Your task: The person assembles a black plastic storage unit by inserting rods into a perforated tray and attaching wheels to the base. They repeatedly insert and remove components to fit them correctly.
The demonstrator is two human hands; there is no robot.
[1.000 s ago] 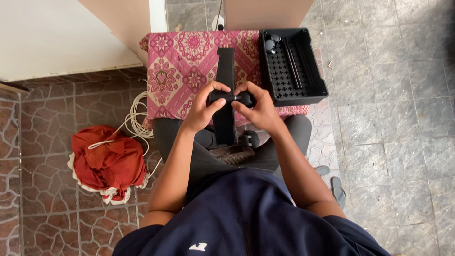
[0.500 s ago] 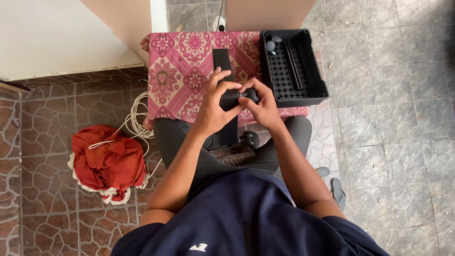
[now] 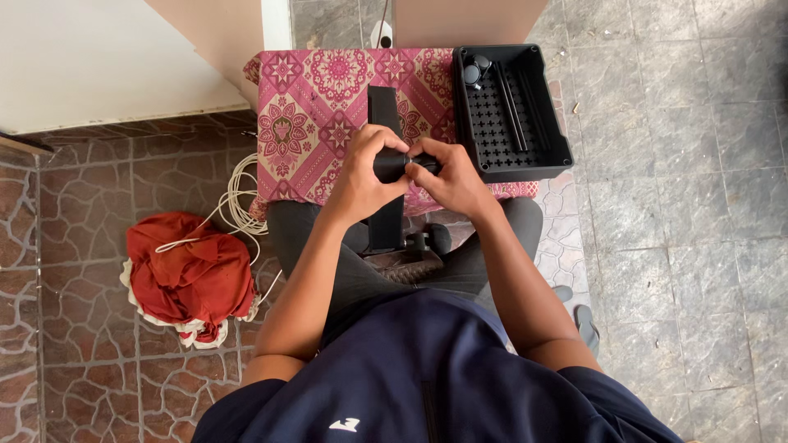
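Observation:
A long black flat bar (image 3: 383, 115) lies lengthwise over the pink patterned table (image 3: 316, 107) and runs down toward my lap. My left hand (image 3: 365, 174) is wrapped around a short black cylindrical part (image 3: 392, 166) that sits across the bar. From the right, my right hand (image 3: 453, 179) pinches the end of that same part with its fingertips. Both hands meet over the table's near edge. Below the hands, a small black wheel-like piece (image 3: 420, 243) shows between my knees.
A black plastic tray (image 3: 548, 139) with thin rods and small round parts stands on the table's right side. A red cloth bundle (image 3: 189, 275) and a coil of white cord (image 3: 240, 197) lie on the tiled floor to the left. A sandal (image 3: 584, 321) is at the right.
My left hand has closed further over the black cylindrical part, and both hands have drawn together at the bar. The bar has stayed in about the same place.

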